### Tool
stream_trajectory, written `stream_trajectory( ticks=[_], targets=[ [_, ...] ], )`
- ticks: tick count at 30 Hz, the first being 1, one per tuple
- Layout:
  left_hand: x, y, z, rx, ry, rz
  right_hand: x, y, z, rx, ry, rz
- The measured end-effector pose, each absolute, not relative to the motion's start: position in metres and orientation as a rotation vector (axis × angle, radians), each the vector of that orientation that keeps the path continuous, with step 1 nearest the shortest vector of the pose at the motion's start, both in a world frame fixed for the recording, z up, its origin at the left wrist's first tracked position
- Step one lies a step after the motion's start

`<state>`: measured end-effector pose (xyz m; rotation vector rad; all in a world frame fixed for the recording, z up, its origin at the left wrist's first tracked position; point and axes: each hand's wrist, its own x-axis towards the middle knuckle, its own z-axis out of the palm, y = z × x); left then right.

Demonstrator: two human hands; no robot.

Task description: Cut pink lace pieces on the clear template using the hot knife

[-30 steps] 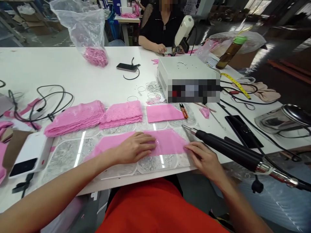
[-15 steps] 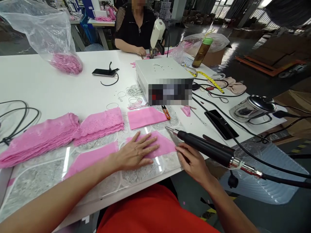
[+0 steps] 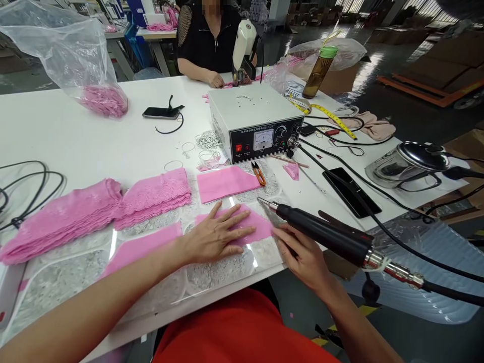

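Observation:
My left hand lies flat with fingers spread on a pink fabric piece, pressing it to the clear-covered tabletop. At that piece's right corner, my right hand has its thumb and fingers pinched on the fabric's edge. Just beyond the right hand lies a black pen-shaped tool with a metal tip, its cable trailing right; I see no fingers wrapped round it. A folded pink fabric stack sits behind the left hand. Another pink piece is partly under my left forearm.
Lacy pink stacks stand at left. A grey control box sits behind, with orange-handled snips before it. At right are a phone, a glass pot and cables. Across the table, a person sits by a white machine.
The view has shifted slightly. My left hand stays flat on the pink piece, and my right hand stays at its corner. The tool keeps its place beside the right hand.

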<state>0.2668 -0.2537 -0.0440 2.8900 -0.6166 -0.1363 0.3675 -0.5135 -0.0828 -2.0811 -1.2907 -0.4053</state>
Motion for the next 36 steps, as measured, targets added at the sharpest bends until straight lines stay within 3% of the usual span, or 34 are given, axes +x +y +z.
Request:
stream_trajectory(
  ticks=[36],
  targets=[
    [0.296, -0.253, -0.053, 2.869, -0.743, -0.057, 0.363, -0.517, -0.094, -2.204, -1.253, -0.470]
  ],
)
